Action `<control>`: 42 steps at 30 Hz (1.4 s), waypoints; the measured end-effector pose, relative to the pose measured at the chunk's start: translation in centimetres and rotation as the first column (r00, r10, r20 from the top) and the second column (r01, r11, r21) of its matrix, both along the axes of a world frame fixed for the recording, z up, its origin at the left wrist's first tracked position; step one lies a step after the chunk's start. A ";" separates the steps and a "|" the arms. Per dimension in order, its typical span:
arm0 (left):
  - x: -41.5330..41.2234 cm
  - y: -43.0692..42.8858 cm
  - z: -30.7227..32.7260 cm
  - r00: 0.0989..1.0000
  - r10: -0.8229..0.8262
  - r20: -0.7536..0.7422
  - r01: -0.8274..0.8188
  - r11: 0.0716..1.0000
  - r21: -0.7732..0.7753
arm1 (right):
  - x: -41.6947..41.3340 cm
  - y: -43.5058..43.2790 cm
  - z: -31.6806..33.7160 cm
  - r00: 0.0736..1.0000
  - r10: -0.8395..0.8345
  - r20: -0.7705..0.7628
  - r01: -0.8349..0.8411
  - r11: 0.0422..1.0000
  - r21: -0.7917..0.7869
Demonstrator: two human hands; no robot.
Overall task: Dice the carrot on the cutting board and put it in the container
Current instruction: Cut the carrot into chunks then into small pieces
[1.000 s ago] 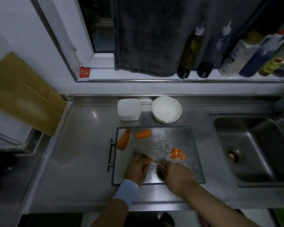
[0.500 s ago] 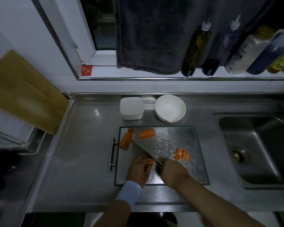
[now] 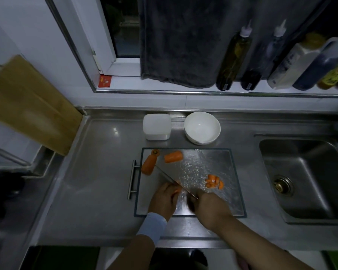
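Gripping the knife (image 3: 170, 179) handle, right hand (image 3: 209, 209) sets the blade on a carrot piece (image 3: 177, 190) pinched by the curled left hand (image 3: 163, 199); on the board (image 3: 222, 191), two chunks (image 3: 148, 164) far left, slices (image 3: 214, 182) right; container (image 3: 157, 129) behind it, apart.

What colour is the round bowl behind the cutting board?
White. The bowl shows plainly in the head view, the only view here.

Dark grey towel (image 3: 181, 41) hanging at the window, olive-green squeeze bottle (image 3: 232, 59) beside it, stainless steel sink (image 3: 310, 152) right, light wooden board (image 3: 27, 106) leaning left
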State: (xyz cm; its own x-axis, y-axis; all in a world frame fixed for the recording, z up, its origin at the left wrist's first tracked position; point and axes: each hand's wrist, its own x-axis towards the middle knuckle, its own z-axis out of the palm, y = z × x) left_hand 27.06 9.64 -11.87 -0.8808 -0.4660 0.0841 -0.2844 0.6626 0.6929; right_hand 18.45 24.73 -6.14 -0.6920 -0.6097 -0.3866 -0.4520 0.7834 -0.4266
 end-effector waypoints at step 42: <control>0.8 -0.2 -0.8 0.999 0.044 0.019 -0.044 0.999 0.008 | 0.7 -1.5 -0.9 0.996 -0.055 0.066 0.052 0.998 0.042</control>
State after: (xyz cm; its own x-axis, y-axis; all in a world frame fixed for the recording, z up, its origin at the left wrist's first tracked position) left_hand 27.87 9.46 -12.69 -0.8606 -0.5053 0.0639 -0.3261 0.6430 0.6930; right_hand 19.17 23.22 -7.05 -0.6950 -0.5555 -0.4565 -0.3804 0.8229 -0.4221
